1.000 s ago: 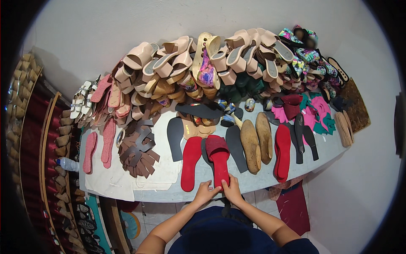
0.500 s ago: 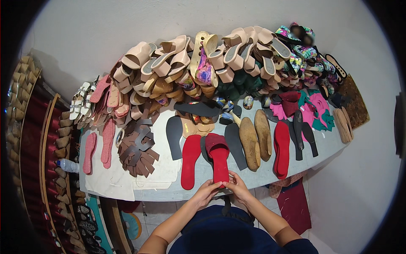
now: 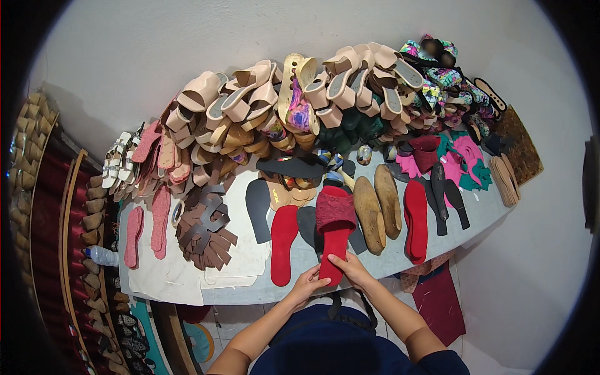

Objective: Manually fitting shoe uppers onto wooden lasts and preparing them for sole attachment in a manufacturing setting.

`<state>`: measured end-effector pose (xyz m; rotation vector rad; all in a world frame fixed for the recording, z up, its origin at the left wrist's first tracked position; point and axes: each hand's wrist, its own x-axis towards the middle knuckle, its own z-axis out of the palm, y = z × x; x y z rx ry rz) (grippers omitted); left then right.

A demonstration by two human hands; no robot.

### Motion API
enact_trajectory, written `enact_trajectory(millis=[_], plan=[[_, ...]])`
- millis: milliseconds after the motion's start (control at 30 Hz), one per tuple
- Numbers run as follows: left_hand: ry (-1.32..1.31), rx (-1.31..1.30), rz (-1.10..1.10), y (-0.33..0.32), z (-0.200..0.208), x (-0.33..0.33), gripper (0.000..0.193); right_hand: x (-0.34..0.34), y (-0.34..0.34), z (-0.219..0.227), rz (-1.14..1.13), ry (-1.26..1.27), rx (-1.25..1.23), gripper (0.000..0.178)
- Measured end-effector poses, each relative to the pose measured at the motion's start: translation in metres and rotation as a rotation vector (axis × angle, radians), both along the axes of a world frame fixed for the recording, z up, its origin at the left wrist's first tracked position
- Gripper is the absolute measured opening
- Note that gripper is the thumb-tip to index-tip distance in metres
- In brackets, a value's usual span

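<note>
Between my two hands, at the table's near edge, is a red slide sandal [image 3: 335, 240] with a broad, dark red textured strap, its toe end pointing away from me. My left hand [image 3: 307, 285] grips its heel end from the left. On the heel's right side my right hand [image 3: 351, 269] holds it too, thumb on top of the footbed. A flat red insole [image 3: 284, 244] lies just left of the sandal. Partly hidden under the sandal are dark grey soles [image 3: 307, 225]. To the right lie two worn wooden shoe lasts [image 3: 370, 219] and a stack of red insoles [image 3: 415, 219].
Along the wall, beige heeled sandals [image 3: 234, 103] are heaped high, with colourful printed sandals [image 3: 444, 78] at the right. A pile of brown strap pieces [image 3: 203, 231] and pink soles [image 3: 134, 236] occupy the table's left. A water bottle [image 3: 103, 256] stands beside a rack of lasts [image 3: 94, 222].
The sandal has been raised toward me and shifted slightly right, now covering more of the grey sole. My right hand has moved further up its side.
</note>
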<state>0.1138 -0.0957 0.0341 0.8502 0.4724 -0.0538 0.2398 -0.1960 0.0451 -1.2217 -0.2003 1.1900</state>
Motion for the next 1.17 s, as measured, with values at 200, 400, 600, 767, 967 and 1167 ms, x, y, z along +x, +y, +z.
enact_trajectory(millis=[200,400,600,767,967,1167], plan=[[-0.035,0.013,0.064,0.006,0.007,0.002,0.045,0.008,0.012,0.016,0.208,-0.223,0.010,0.053],[-0.078,0.040,0.123,0.020,0.004,0.001,0.047,-0.001,0.010,-0.004,0.257,-0.204,-0.045,0.054],[-0.087,0.033,0.168,0.011,0.003,0.009,0.047,0.007,0.006,0.003,0.194,-0.134,-0.046,0.053],[-0.034,0.073,0.144,-0.007,0.010,0.021,0.047,0.020,-0.012,-0.003,0.217,-0.183,-0.045,0.053],[-0.030,0.035,0.203,-0.032,0.002,0.027,0.047,0.030,-0.031,0.000,0.222,-0.180,-0.047,0.049],[-0.037,0.073,0.217,-0.049,-0.001,0.025,0.050,0.038,-0.039,0.005,0.285,-0.120,-0.053,0.050]])
